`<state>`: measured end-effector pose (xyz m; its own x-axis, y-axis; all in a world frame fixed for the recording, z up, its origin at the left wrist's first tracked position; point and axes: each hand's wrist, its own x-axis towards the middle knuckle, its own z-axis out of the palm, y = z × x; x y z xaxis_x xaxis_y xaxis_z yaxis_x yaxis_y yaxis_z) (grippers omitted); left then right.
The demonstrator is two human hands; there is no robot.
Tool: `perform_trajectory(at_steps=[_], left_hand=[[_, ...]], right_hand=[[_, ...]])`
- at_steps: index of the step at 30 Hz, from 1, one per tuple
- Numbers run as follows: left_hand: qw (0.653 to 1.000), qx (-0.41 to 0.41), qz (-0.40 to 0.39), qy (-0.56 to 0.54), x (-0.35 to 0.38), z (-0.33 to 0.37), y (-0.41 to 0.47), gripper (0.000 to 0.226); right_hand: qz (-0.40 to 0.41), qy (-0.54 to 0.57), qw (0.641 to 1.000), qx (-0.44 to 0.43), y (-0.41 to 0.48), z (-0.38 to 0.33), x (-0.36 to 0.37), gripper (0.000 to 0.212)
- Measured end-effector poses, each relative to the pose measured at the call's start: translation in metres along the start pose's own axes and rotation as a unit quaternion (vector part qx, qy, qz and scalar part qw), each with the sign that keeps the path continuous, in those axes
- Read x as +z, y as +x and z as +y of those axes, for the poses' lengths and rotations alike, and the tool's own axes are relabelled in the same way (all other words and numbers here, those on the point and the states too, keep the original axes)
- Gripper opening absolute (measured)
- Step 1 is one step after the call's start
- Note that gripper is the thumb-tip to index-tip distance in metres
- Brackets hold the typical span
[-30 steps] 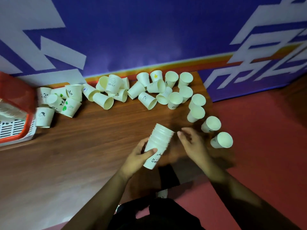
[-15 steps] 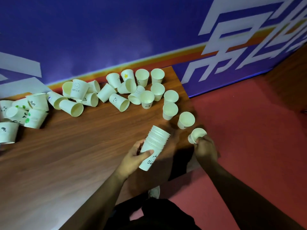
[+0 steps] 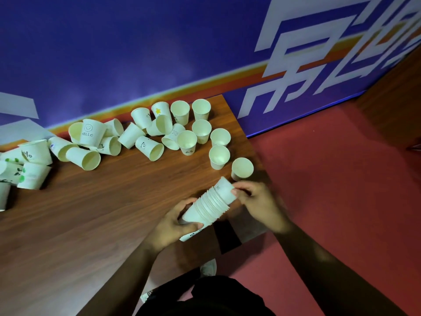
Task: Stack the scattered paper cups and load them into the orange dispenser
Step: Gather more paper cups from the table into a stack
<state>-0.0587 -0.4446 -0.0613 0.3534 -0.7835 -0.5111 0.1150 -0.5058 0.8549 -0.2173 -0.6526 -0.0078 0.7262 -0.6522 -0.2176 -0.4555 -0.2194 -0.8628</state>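
A stack of nested white paper cups [image 3: 210, 207] lies tilted above the table's near right corner. My left hand [image 3: 173, 224] grips its lower end. My right hand [image 3: 257, 201] holds the top cup [image 3: 224, 190], which sits partly pushed into the stack's mouth. Several loose paper cups [image 3: 150, 137] lie scattered along the back of the wooden table [image 3: 91, 220], some upright, some on their sides. The nearest upright cup [image 3: 242, 168] stands just beyond my right hand. The orange dispenser is out of view.
A blue wall with white and orange graphics [image 3: 159, 53] runs behind the table. Red floor [image 3: 330, 190] lies to the right of the table's edge. My dark clothing and a shoe [image 3: 208, 267] show below the table's near corner.
My right hand picked up the cup at the table's right edge and brought it to the stack's mouth. The stack tilted further to the right. The view swung right, dropping the orange dispenser out of frame.
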Motion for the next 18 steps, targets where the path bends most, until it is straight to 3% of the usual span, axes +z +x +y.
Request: perform_trajectory(at_steps=[4,7,9,11,14,18], left_hand=[[0.999,0.008,0.029,-0.04,-0.001,0.006,0.0,0.067],[0.997,0.001,0.046,-0.063,-0.008,0.003,-0.003,0.068],[0.996,-0.001,0.055,-0.074,-0.011,0.0,-0.005,0.067],[0.995,-0.002,0.065,-0.08,-0.011,-0.002,-0.006,0.064],[0.993,0.0,0.07,-0.096,-0.009,-0.004,-0.009,0.061],[0.991,-0.004,0.077,-0.108,-0.007,-0.006,-0.014,0.057]], right_hand=[[-0.089,-0.002,0.996,-0.019,0.003,-0.009,0.024,0.014],[-0.045,0.022,0.999,0.012,0.018,-0.008,0.024,0.015],[0.051,-0.072,0.996,0.016,0.035,0.002,0.016,0.022],[0.089,-0.204,0.974,0.04,0.051,0.014,0.007,0.034],[0.049,-0.302,0.949,0.073,0.069,0.033,0.004,0.041],[-0.009,-0.409,0.911,0.055,0.076,0.05,0.005,0.025]])
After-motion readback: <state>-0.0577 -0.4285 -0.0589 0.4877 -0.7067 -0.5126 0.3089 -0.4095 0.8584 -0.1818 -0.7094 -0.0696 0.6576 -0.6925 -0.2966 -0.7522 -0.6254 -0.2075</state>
